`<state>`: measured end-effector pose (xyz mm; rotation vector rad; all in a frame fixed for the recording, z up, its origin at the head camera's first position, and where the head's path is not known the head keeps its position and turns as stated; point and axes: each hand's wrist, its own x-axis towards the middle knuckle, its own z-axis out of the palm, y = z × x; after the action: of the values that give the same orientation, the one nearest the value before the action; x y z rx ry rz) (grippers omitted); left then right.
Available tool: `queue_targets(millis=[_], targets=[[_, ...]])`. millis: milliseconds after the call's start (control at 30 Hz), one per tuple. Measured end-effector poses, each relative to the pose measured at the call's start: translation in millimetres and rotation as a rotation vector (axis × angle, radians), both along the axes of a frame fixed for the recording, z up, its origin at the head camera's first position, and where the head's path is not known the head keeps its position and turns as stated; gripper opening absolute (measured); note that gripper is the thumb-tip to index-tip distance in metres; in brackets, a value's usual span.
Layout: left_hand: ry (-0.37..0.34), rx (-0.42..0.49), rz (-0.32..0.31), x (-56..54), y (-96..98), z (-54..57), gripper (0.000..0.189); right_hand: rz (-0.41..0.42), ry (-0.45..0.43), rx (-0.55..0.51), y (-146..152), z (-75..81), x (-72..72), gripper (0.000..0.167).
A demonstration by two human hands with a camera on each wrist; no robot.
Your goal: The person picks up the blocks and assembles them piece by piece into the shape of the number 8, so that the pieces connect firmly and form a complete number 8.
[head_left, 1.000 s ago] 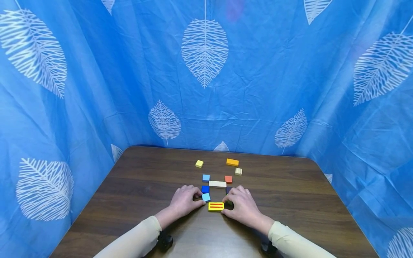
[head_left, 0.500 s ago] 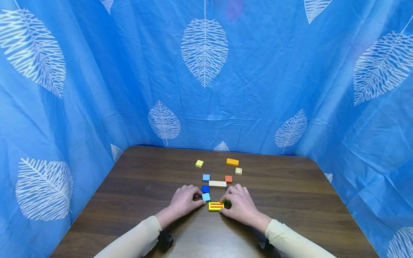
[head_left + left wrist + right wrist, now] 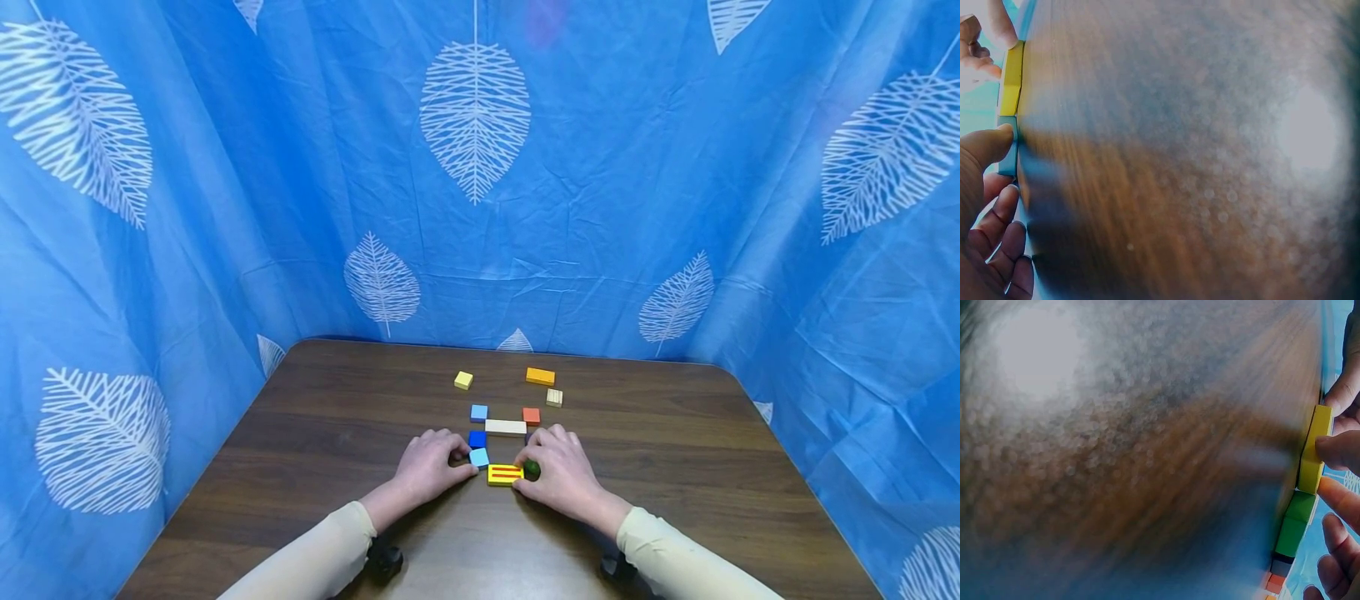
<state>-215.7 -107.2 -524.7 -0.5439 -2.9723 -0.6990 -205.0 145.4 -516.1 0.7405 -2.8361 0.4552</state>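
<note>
My left hand [image 3: 433,462] pinches a light blue block [image 3: 478,458] between thumb and forefinger; the thumb lies on its near side in the left wrist view, where the block [image 3: 1008,156] looks teal. With thumb and forefinger my right hand [image 3: 558,473] holds the right end of a yellow block with red stripes [image 3: 505,476]. That yellow block [image 3: 1012,81] stands close beside the blue one. A green block [image 3: 1295,522] sits just right of the yellow one, partly hidden by the right hand in the head view. A dark block [image 3: 1282,565] lies beyond it.
Behind the hands lie a dark blue block [image 3: 477,439], a long cream block [image 3: 506,427], a mid-blue block [image 3: 479,412] and a red block [image 3: 531,416]. Farther back are a pale yellow block [image 3: 463,381], an orange block [image 3: 540,376] and a striped wooden block [image 3: 554,398].
My right hand has shifted left onto the yellow striped block, then pushed it slightly away and to the right. More of the green block shows. The left hand stays in place.
</note>
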Motion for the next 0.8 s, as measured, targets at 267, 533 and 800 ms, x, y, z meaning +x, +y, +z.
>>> queue_targets(millis=[267, 533, 800], targets=[[-0.009, 0.008, -0.002, 0.1, 0.0, -0.5, 0.031, -0.046, -0.024, -0.057, 11, 5.4, 0.2, 0.026], [-0.014, 0.018, -0.006, 0.7, -0.7, 1.5, 0.031, -0.205, -0.067, -0.027, 29, 3.5, -0.1, 0.037], [-0.009, 0.021, -0.009, 0.1, -0.5, 1.1, 0.03, -0.194, -0.039, -0.018, 29, -1.3, 0.9, 0.035]])
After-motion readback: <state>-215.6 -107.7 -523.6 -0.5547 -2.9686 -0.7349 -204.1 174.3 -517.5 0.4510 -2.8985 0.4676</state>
